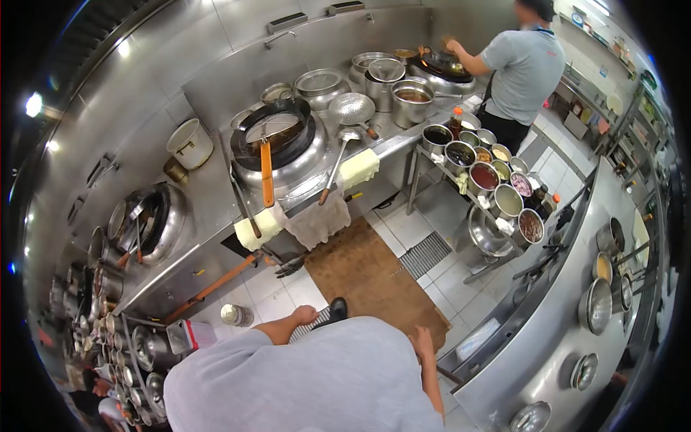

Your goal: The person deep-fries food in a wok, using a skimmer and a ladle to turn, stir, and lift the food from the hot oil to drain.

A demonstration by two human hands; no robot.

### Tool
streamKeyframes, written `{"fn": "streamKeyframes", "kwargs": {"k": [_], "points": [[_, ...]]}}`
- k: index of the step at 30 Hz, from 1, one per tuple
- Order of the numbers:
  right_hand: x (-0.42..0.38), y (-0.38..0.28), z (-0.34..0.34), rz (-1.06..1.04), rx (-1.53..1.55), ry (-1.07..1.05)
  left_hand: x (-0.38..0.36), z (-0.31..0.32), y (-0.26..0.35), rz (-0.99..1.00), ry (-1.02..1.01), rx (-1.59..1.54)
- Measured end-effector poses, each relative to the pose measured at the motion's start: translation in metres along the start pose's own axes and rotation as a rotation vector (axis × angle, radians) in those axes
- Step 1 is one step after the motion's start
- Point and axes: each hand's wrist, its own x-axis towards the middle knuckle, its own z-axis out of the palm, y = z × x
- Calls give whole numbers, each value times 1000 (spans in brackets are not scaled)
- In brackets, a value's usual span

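Note:
My left hand [305, 315] hangs low in front of my body with its fingers curled, and nothing shows in it. Down by my right side is my right hand [422, 340], its fingers loosely apart and holding nothing visible. Both are away from the stove. Ahead of me a wok [288, 155] sits on a burner, with a wire strainer lying across it, its orange handle [267, 176] pointing toward me. A ladle [337, 169] and a perforated skimmer [352, 109] rest on the steel counter to its right.
A rack of sauce and ingredient pots [484, 175] stands right of the brown floor mat [374, 270]. Another person [522, 72] works at the far wok. The steel table [554, 345] at right bears bowls. A can [236, 315] stands on the floor at left.

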Motion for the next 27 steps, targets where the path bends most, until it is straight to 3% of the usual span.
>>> {"fn": "streamKeyframes", "kwargs": {"k": [1,3,6,8,11,12,14,15,17,18,20,23,26,27], "points": [[2,15,12,17,-7,-23,8,-4,-2,-1,3,-14],[8,49,44,104,51,-65,25,-23,8,101,381,12],[-3,89,74,332,182,-182,41,-76,27,9,372,-114],[-21,25,49,764,301,-193,55,-91,16,-24,450,-245],[-10,163,142,638,453,-25,70,-98,-17,-158,586,-370],[5,170,147,633,433,-39,84,-91,-39,-176,591,-386],[27,170,154,495,408,-34,111,-75,-83,-608,810,-1132],[34,168,158,429,401,-29,104,-87,-95,-622,808,-1139],[44,157,165,298,393,-10,80,-134,-121,-538,729,-2252],[49,135,159,302,387,-9,69,-157,-127,-542,723,-2257],[59,70,132,320,213,-67,56,-191,-138,-175,682,-2392],[78,32,114,429,243,-138,76,-195,-175,-157,728,-2281],[100,-118,47,593,166,-216,75,-202,-184,-290,816,-2242],[105,-107,47,609,169,-206,73,-203,-184,-333,856,-2249]]}}
